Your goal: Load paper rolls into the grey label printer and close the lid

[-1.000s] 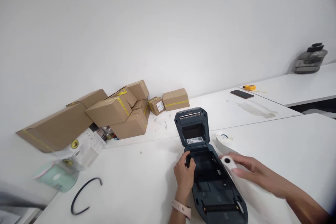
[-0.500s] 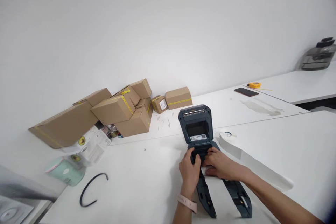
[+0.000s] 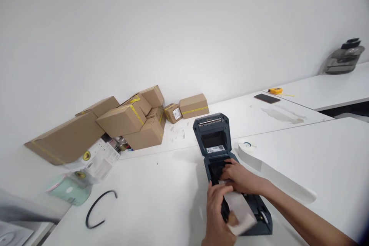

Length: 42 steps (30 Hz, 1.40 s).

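Note:
A dark blue-grey label printer (image 3: 215,153) stands on the table with its lid raised. From its bay a white paper strip (image 3: 241,211) runs toward me, slightly blurred. My left hand (image 3: 217,213) is closed on the strip near the front of the printer, thumb against the paper and fingers bent over its left edge. Reaching in from the right, my right hand (image 3: 242,177) has its fingers curled in the bay at the strip's far end. Its fingertips are partly hidden there. Behind my right arm lies a longer curled white paper strip (image 3: 276,177).
Cardboard boxes (image 3: 121,120) are stacked at the back left. Nearer lie a black curved cord (image 3: 91,210), a green tub (image 3: 72,192) and clear-wrapped packages (image 3: 100,161). A phone (image 3: 267,98), a yellow tape measure (image 3: 276,91) and a grey bottle (image 3: 344,59) are at the back right.
My left hand has moved from the bay's left rim toward me, onto the paper strip. The strip's near part is now lifted and bent. My right hand stays in the bay.

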### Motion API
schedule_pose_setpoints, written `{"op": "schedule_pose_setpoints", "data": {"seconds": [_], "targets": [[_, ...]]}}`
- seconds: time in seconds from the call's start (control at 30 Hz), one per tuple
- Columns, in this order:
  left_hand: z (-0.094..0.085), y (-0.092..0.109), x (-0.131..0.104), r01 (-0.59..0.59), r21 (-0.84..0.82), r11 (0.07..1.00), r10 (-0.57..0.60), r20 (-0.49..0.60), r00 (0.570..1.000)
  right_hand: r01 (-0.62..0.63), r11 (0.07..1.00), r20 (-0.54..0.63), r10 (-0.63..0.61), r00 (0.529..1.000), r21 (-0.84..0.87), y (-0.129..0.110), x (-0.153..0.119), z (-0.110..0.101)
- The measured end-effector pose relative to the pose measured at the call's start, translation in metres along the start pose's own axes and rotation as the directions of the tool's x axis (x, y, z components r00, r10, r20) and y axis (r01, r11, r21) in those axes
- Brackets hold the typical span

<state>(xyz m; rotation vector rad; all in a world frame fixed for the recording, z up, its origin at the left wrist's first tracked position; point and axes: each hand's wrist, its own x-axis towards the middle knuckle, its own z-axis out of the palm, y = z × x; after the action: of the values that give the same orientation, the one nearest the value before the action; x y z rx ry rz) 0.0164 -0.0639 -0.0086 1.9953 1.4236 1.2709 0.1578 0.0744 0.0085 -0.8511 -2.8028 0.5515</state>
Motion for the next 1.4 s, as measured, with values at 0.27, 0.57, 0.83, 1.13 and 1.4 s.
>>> {"op": "schedule_pose_setpoints", "data": {"seconds": [0.27,0.57,0.83,1.13,1.4], "targets": [[0.014,-0.023,-0.038,-0.247,0.165,0.955,0.228,0.127,0.965,-0.019,0.999,0.039,0.017,0.999,0.051,-0.009,-0.003,-0.015],[0.05,-0.061,-0.052,-0.465,0.417,0.781,0.515,-0.009,0.857,0.008,0.999,0.053,-0.011,0.999,0.051,-0.009,-0.003,-0.016],[0.042,-0.039,-0.045,-0.492,0.328,0.807,0.518,0.009,0.856,0.038,0.999,0.08,-0.041,0.996,0.037,-0.006,-0.002,-0.022],[0.057,-0.048,-0.059,-0.454,0.377,0.807,0.482,0.024,0.876,0.072,0.99,0.0,-0.073,0.997,0.123,0.0,-0.003,-0.018],[0.052,-0.054,-0.05,-0.626,0.503,0.596,0.712,0.028,0.701,0.185,0.932,-0.809,0.157,0.567,0.311,-0.004,0.006,-0.081]]}}
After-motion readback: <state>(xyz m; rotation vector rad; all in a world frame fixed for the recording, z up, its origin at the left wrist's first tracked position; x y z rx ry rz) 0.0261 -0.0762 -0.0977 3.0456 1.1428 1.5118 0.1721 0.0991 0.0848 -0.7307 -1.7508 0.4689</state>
